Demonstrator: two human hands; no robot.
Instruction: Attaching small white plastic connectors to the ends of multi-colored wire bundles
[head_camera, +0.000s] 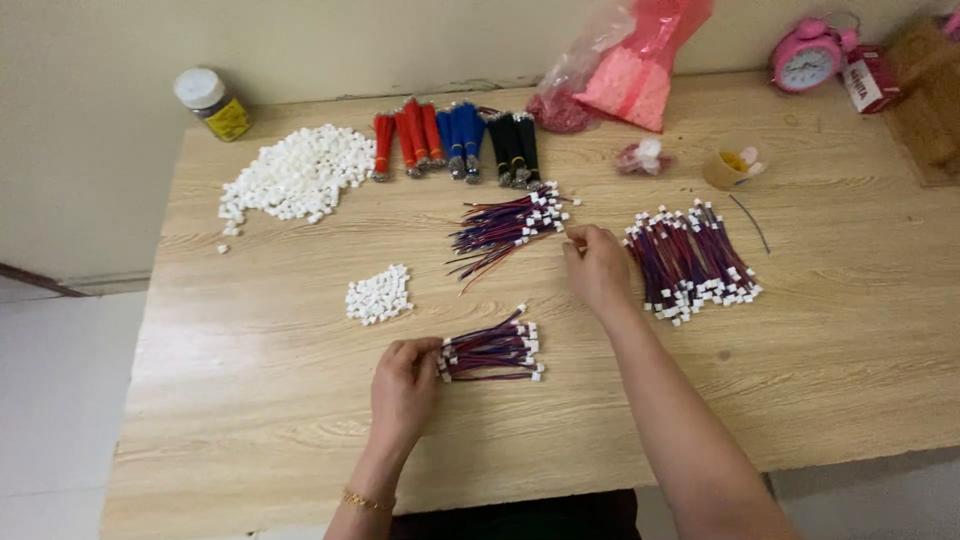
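Table: wooden table (300, 420) by a pale wall.
Left hand: the left hand (403, 385) pinches the end of a small wire bundle (492, 350) lying near the front edge.
Right hand: the right hand (597, 265) has curled fingers touching the loose wires (505, 225) in the middle.
Nearby: a big wire pile (692, 262) sits just right; white plugs (378, 295) lie left.

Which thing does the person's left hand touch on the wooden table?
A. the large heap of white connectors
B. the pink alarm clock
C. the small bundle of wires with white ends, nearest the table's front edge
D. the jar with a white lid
C: the left hand rests its fingers on the small wire bundle, far from the other three things.
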